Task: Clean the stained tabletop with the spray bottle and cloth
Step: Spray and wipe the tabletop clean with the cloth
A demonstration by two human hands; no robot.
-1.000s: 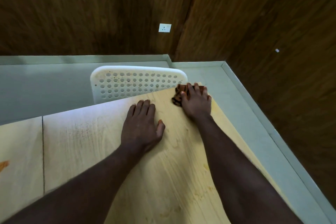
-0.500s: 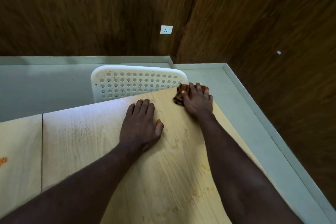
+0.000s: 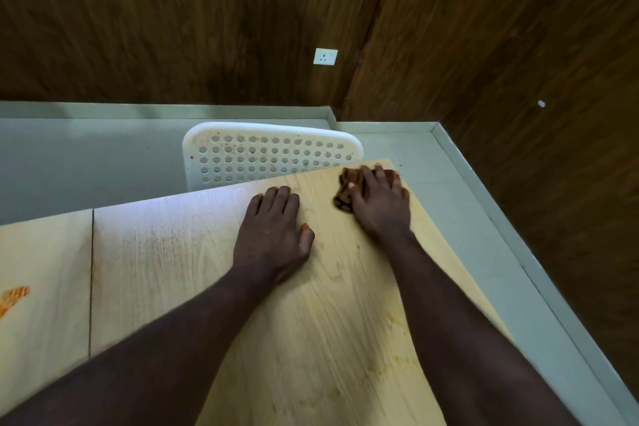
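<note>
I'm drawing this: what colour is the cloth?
The cloth is dark reddish brown, seen in the head view.

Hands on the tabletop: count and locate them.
2. The left hand lies flat on the tabletop; the right hand presses the cloth near its far right corner.

- The left hand (image 3: 273, 235) lies flat on the tabletop (image 3: 173, 252) and the right hand (image 3: 380, 204) presses the cloth (image 3: 344, 192) at the far right corner, with a narrow strip of bare wood between them.
- Left of the left hand, bare wood runs past the seam (image 3: 91, 270) to an orange stain (image 3: 14, 297).
- A white perforated chair back (image 3: 269, 156) rises just beyond the far edge and blocks that side.
- Both forearms cross the near half.
</note>
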